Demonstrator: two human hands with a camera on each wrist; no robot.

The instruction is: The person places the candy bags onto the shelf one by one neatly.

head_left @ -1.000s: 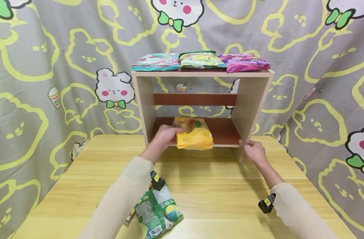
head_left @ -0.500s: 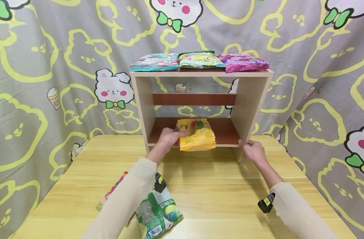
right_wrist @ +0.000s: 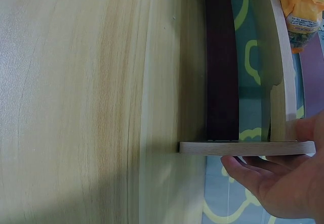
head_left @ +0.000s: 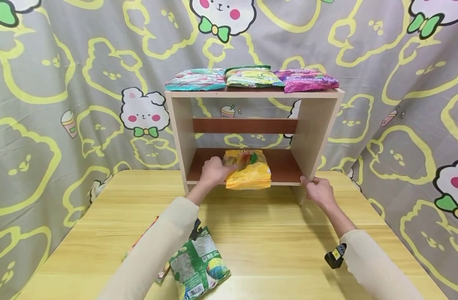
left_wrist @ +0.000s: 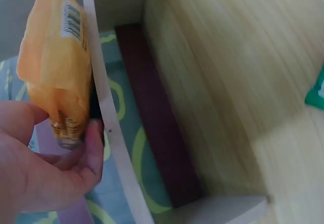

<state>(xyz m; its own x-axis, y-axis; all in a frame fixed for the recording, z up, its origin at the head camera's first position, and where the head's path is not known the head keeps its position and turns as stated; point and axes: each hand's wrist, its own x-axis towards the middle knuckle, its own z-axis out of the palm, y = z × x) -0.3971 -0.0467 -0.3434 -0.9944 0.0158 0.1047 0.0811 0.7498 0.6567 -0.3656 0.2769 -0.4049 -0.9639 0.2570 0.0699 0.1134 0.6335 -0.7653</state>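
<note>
The left hand [head_left: 215, 171] pinches the yellow bag [head_left: 250, 173] by its left side, thumb above and fingers beneath. The bag lies flat over the lower board [head_left: 283, 167] of the shelf [head_left: 312, 125], near the middle, its front end jutting past the front edge; whether it rests fully on the board I cannot tell. The right hand [head_left: 320, 191] grips the shelf's right side panel, thumb inside, fingers outside. A teal bag [head_left: 197, 80], a yellow-green bag [head_left: 254, 77] and a purple bag [head_left: 308, 81] lie in a row on top. On the bench [head_left: 266, 246], a green bag [head_left: 200, 264] lies beside another bag [head_left: 162, 273], mostly hidden by the left sleeve [head_left: 154, 250].
</note>
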